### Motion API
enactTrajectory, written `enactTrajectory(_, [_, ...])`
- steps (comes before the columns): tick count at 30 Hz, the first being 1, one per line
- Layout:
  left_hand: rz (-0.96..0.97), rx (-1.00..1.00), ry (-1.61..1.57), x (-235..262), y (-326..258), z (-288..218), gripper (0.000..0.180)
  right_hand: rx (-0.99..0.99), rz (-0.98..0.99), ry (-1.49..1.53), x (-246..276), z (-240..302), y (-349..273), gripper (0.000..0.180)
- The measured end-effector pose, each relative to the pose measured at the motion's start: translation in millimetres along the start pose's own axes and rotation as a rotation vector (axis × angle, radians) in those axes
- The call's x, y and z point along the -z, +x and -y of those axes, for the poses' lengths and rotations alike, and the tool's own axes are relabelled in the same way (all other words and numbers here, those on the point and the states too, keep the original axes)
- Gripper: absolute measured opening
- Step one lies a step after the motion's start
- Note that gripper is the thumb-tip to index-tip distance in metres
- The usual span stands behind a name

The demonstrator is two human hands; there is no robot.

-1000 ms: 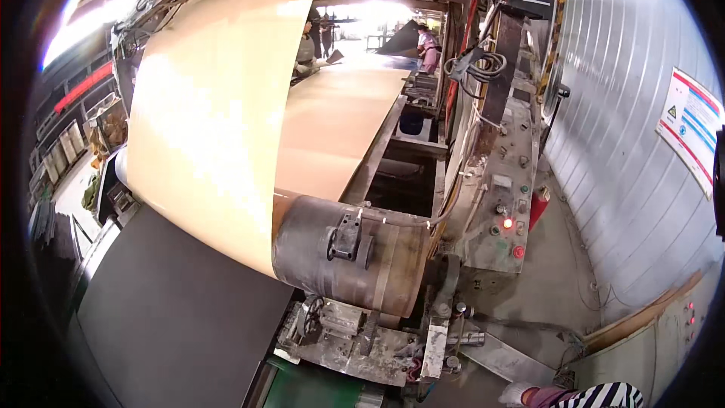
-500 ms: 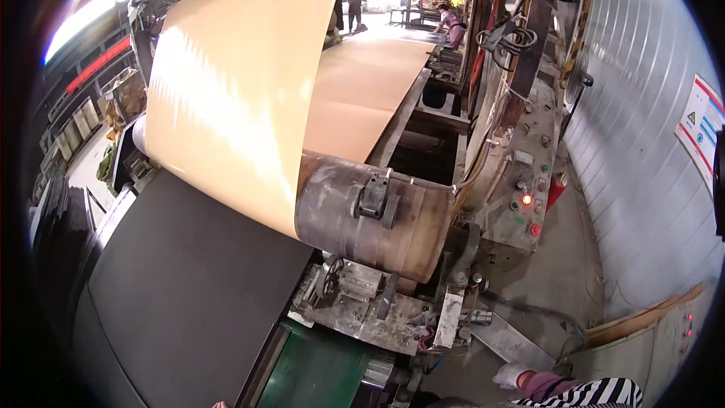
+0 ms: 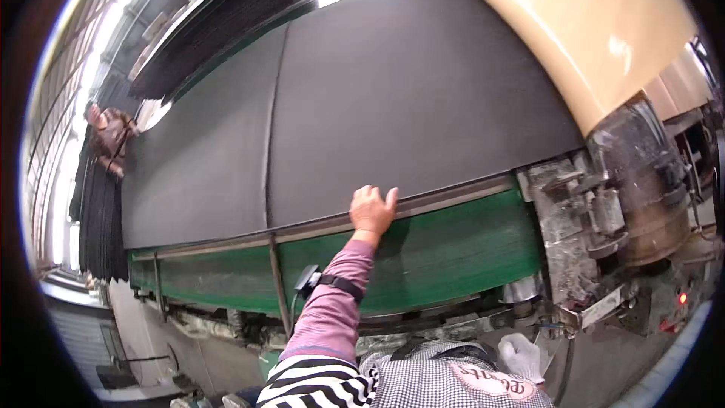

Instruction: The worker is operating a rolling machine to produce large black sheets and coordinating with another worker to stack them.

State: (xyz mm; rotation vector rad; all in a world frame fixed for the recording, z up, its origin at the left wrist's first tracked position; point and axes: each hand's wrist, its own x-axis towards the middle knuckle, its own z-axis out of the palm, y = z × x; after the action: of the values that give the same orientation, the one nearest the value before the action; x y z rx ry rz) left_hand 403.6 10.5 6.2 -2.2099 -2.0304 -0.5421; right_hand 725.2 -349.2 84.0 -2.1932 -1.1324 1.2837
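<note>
Black sheet [image 3: 393, 98] lay across upper centre of frame, long axis upper right to lower left | left hand [image 3: 372, 210] rested flat, fingers spread, gripping nothing, on its near edge at green machine frame [image 3: 453, 245] | right hand [image 3: 522, 355], white-gloved, lower right, grip unclear, farther off.

Not much in the way of labels here — only a pale oval patch [image 3: 492, 383] with reddish lettering, sewn on the checked apron [image 3: 423, 381] at the bottom edge. No packages, signs or screens that I can make out.
</note>
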Motion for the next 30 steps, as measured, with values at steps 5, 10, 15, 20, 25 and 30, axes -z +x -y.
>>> enactTrajectory(5, [-0.028,-0.097,-0.39,31,-16,13,0.039,0.57,-0.166,0.089,-36,143,83,0.018])
enactTrajectory(10, [-0.074,0.138,-0.121,73,-39,204,0.028,0.884,-0.187,-0.073,-89,245,140,0.023])
enactTrajectory(15, [0.024,0.496,0.095,104,-55,395,0.053,0.88,-0.109,-0.138,-140,313,163,0.023])
enactTrajectory(20, [0.08,0.613,0.028,110,-47,463,0.067,0.97,-0.068,-0.3,-176,348,188,0.024])
enactTrajectory(25, [0.172,0.58,-0.049,106,-43,434,0.052,1.062,-0.025,-0.416,-219,375,205,0.03])
enactTrajectory(30, [0.216,0.421,-0.013,83,-34,366,0.05,1.027,-0.002,-0.457,-280,398,224,0.032])
